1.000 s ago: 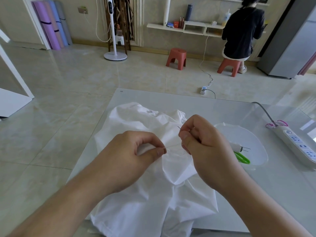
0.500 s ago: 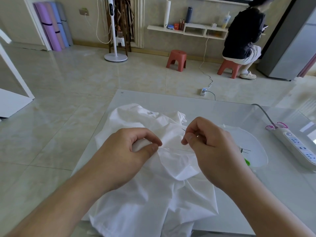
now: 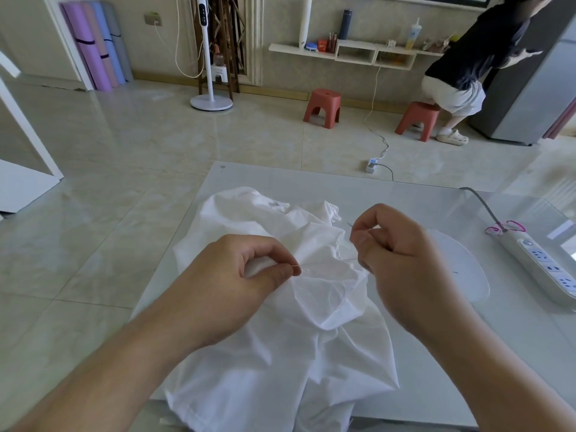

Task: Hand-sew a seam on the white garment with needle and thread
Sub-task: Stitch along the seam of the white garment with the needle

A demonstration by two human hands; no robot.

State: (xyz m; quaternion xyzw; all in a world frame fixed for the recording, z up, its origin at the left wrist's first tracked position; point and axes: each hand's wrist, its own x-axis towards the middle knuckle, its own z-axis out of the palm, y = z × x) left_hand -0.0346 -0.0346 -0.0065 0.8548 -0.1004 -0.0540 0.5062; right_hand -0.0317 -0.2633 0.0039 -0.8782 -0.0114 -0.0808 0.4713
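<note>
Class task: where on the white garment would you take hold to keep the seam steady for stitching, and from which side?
Pinch the raised fold of the white garment just left of the stitch line, coming from the left as the left hand does; it stands clear of the table.

glossy beige tiled floor (image 3: 131, 157) spreads beyond the hands; two red stools (image 3: 322, 107) and a white fan stand (image 3: 211, 101) stand near the far wall; rolled mats (image 3: 93, 45) lean far left; a wall shelf (image 3: 343, 51) hangs beyond; a grey fridge (image 3: 530, 98) stands far right.
</note>
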